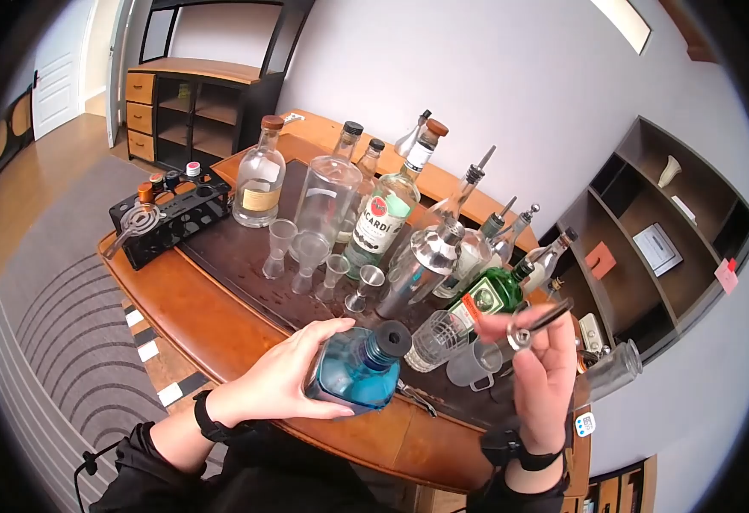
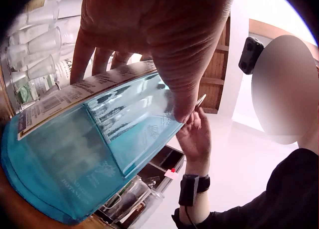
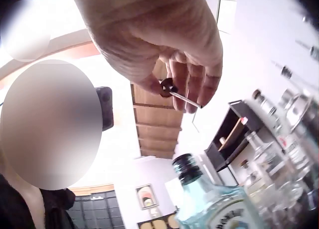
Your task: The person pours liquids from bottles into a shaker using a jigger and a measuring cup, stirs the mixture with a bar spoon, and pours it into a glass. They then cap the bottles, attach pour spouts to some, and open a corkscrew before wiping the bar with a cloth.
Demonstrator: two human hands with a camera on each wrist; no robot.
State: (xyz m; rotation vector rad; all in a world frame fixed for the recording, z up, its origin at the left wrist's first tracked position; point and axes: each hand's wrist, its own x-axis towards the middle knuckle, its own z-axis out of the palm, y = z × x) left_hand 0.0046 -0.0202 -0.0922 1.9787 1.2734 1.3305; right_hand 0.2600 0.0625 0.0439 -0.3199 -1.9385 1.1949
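Observation:
My left hand (image 1: 282, 373) grips a square blue glass bottle (image 1: 350, 374) by its side, thumb on the near face and fingers round the far one. The bottle tilts, its dark-ringed neck (image 3: 187, 168) pointing up. In the left wrist view, pale blue liquid and a printed label (image 2: 55, 102) show. Off to the right, my right hand (image 1: 544, 376) is raised, pinching a pour spout (image 3: 175, 92) between thumb and fingers. The spout has a thin metal tube and a dark stopper end, and is apart from the bottle.
Beyond the blue bottle stand a jigger (image 1: 364, 289), a metal shaker (image 1: 422, 272), a mixing glass (image 1: 436, 340) and a small glass mug (image 1: 468, 366). A Bacardi bottle (image 1: 380, 224) and a green bottle (image 1: 496, 295) stand behind. At the left sits a black caddy (image 1: 169, 224) with a strainer (image 1: 141, 219).

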